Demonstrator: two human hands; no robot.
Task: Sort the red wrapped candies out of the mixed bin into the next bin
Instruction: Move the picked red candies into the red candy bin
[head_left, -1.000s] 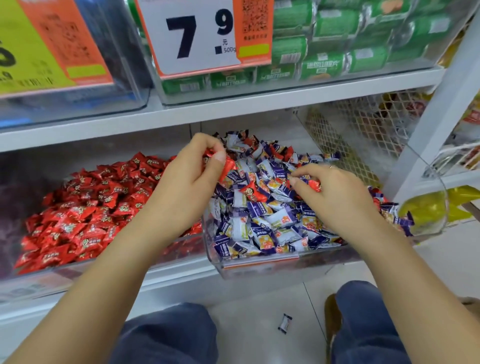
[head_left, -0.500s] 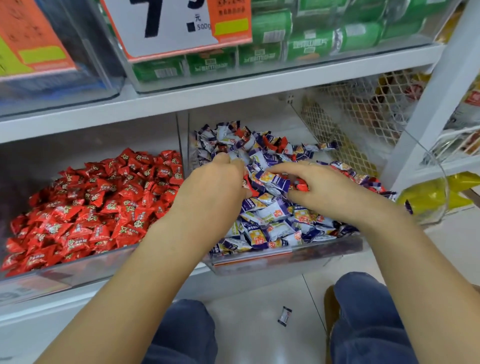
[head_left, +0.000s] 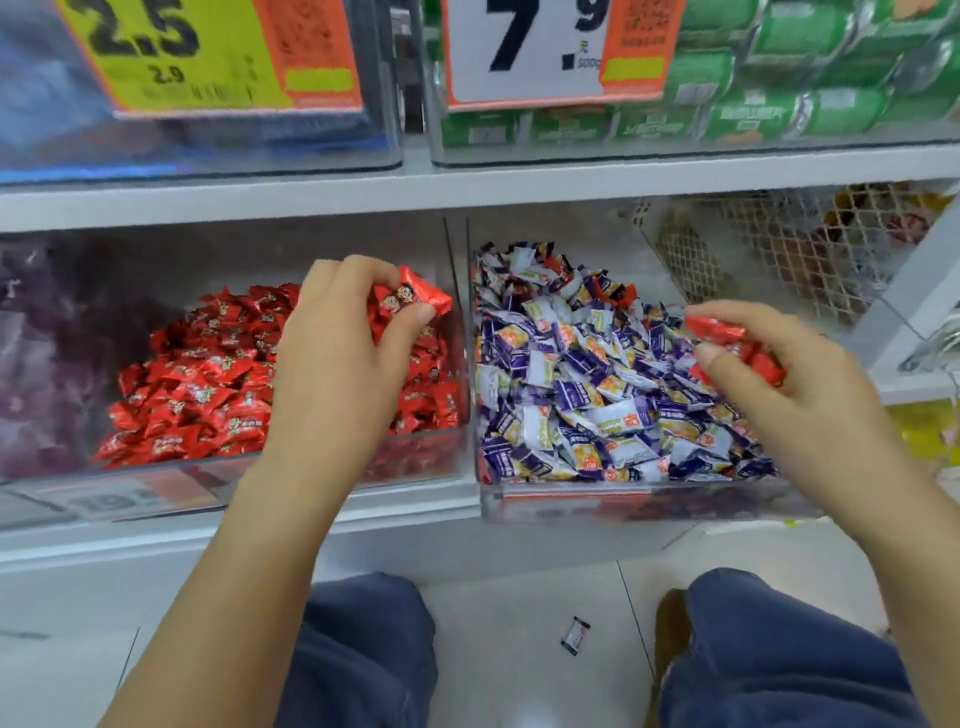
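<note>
The mixed bin (head_left: 644, 503) on the right is a clear box heaped with purple-and-white wrapped candies (head_left: 587, 395), with a few red ones (head_left: 618, 293) at its back. The bin of red candies (head_left: 197, 384) stands next to it on the left. My left hand (head_left: 337, 358) hovers over the right part of the red bin and grips a bunch of red wrapped candies (head_left: 410, 301). Over the right side of the mixed bin, my right hand (head_left: 779, 384) holds more red candies (head_left: 737, 343) between thumb and curled fingers.
A shelf board (head_left: 467, 187) with clear bins and price cards hangs close above. A white mesh panel (head_left: 769, 244) and shelf post (head_left: 914, 291) close off the right. One dropped candy (head_left: 575, 635) lies on the floor between my knees.
My left hand left the mixed bin and moved left over the red bin with red candies. My right hand lifted off the pile toward the right, holding red candies. The camera tilted.
</note>
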